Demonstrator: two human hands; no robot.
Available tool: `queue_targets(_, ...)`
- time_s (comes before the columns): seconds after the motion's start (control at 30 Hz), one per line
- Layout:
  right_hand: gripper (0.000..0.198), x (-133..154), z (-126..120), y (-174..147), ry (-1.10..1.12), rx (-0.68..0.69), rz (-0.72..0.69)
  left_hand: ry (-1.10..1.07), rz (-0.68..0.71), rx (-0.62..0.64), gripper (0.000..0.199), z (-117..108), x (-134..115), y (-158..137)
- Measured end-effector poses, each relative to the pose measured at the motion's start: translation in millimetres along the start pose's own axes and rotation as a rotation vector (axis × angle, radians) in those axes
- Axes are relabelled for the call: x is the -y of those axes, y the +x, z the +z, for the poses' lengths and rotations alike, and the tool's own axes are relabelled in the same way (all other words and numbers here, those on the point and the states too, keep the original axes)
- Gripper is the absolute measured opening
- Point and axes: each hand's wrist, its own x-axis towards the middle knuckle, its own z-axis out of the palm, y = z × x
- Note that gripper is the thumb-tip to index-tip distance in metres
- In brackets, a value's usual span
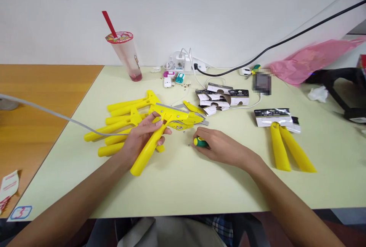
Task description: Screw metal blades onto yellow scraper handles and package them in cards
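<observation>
My left hand (140, 136) is closed round a yellow scraper-like tool (148, 151), whose long handle slants toward me and whose wide head has small screws in it. In my right hand (221, 146) is a screwdriver (201, 142) with a green and yellow handle; its shaft is not visible. A tiny screw (188, 145) lies on the table just left of that handle. Behind the held tool, several small screws (179, 127) rest on a yellow head piece. More yellow handles (114, 129) lie in a group beside my left hand.
Folded black-and-white cardboard packaging (214, 100) lies mid-table. Two yellow handles (281, 151) with a header card (273, 118) are at right. A lidded cup (127, 58) stands at back left, near a power strip (194, 65). A grey cable (57, 111) crosses at left.
</observation>
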Motion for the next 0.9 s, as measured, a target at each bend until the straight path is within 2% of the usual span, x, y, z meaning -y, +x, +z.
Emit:
queue_targets(0.1,0.014,-1.4,1.4,1.2,0.007,-0.039,-0.02,-0.007,0.008,-0.002,0.035,1.0,1.1,-0.2)
queue_targets(0.37,0.017,-6.6,2.8,3.9,-0.019,-0.126,-0.063,-0.031,0.02,0.004,0.032,1.2,5.3,-4.2)
queue_targets(0.6,0.019,-9.2,5.1,4.7,-0.019,-0.128,-0.068,-0.041,0.023,0.005,0.035,-0.4,7.1,-3.7)
queue_targets(0.9,0.01,-6.8,1.6,3.6,-0.027,-0.1,-0.01,-0.015,0.013,0.0,0.036,0.2,8.9,-3.4)
